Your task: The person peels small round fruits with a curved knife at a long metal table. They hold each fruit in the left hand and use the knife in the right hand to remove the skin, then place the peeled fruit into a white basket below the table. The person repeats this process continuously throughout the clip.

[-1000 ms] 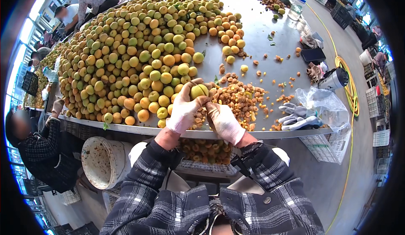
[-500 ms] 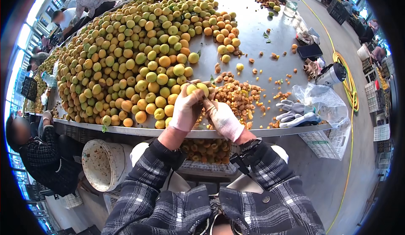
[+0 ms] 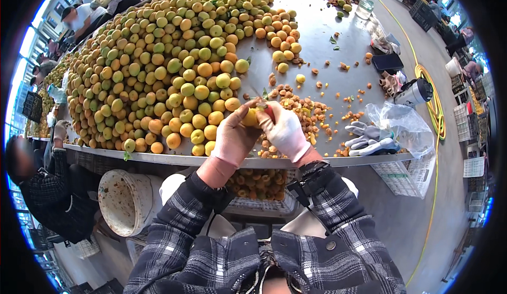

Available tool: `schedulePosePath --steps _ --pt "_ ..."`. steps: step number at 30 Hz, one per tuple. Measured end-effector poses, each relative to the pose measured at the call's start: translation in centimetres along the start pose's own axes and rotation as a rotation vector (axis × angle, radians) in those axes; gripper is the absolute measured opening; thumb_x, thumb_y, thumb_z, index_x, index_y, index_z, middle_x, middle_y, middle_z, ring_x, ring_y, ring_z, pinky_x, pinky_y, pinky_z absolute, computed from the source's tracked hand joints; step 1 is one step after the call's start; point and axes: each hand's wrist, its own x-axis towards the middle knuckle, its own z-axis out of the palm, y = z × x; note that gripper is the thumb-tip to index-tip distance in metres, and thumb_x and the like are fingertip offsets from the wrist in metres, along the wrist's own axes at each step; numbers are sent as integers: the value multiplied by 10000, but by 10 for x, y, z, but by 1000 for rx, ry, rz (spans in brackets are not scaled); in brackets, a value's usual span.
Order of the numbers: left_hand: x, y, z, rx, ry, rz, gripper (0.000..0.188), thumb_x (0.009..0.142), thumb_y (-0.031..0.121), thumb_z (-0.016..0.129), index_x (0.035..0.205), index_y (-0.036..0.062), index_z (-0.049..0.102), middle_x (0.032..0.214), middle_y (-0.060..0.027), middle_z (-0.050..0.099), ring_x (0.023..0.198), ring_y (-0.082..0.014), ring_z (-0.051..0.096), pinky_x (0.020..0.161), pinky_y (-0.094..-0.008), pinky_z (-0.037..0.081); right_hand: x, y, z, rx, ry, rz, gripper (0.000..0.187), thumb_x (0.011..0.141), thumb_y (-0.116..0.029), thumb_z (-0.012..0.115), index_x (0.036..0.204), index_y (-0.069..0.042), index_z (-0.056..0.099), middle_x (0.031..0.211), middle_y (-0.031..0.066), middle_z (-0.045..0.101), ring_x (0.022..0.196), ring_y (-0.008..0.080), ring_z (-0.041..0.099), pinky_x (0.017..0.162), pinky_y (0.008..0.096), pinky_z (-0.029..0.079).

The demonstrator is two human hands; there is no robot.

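Left hand (image 3: 235, 138) and right hand (image 3: 285, 130), gloved, both closed round one yellow-orange fruit (image 3: 250, 117) just right of fruit heap (image 3: 158, 67). Likely light, soft, bruisable; hold by flanks.

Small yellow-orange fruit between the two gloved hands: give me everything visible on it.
The small yellow-orange round fruit is held above the near edge of the grey metal table, pinched between the pink-gloved left hand and the white-gloved right hand. Only a smooth, matte patch of skin shows; fingers cover the rest. Something red shows at the right hand's fingers. Whether it is cut cannot be told.
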Motion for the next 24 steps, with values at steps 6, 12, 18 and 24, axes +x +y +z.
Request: schedulePosePath --steps 6,12,18,24 --pt "0 11 -2 449 251 265 322 987 242 484 1233 37 513 1205 -112 585 1075 -193 578 905 -290 494 0 3 3 417 201 80 253 972 -219 567 974 31 607 703 25 629 622 114 548 585 302 482" --pt "-5 -5 4 1056 268 312 441 944 445 604 1143 53 568 807 1 590 649 -56 547 551 -191 431 2 2 10 103 175 -43 206 956 -203 590 960 3 596 686 147 632 598 276 631 569 349 487" --pt "-8 -26 16 1268 285 551 248 1025 262 500 1004 20 550 813 -1 595 706 -53 517 631 -217 448 -2 12 18 125 188 -55 283 933 -274 640 933 -5 552 665 174 605 602 365 605 542 387 473" --pt "-7 -27 13 1144 325 514 229 1023 234 488 961 25 558 770 13 543 677 -59 457 606 -222 418 -6 -4 22 304 239 35 238 956 -208 613 867 2 542 644 32 555 614 90 487 555 286 450"
